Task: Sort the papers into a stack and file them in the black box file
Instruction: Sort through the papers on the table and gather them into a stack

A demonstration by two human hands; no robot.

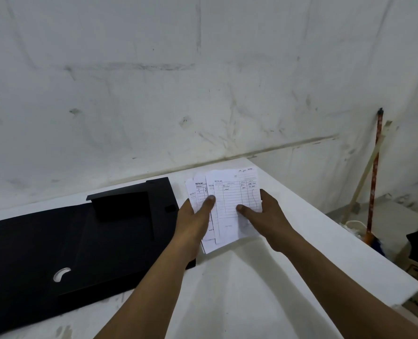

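A loose, fanned stack of white printed note papers [230, 192] is held above the white table [239, 285], near its far right corner. My left hand [195, 221] grips the stack's left side, thumb on top. My right hand [264, 214] grips its right side, thumb pressed on the top sheet. The sheets are uneven, with edges sticking out at the top left and bottom. The black box file [80, 245] lies opened flat on the table to the left of the papers, with its inner flap raised and a finger hole in its spine.
A stained white wall [203, 81] runs close behind the table. Past the table's right edge, a broom handle [374, 177] and a pale stick lean in the corner. Boxes and dark items sit on the floor at the right.
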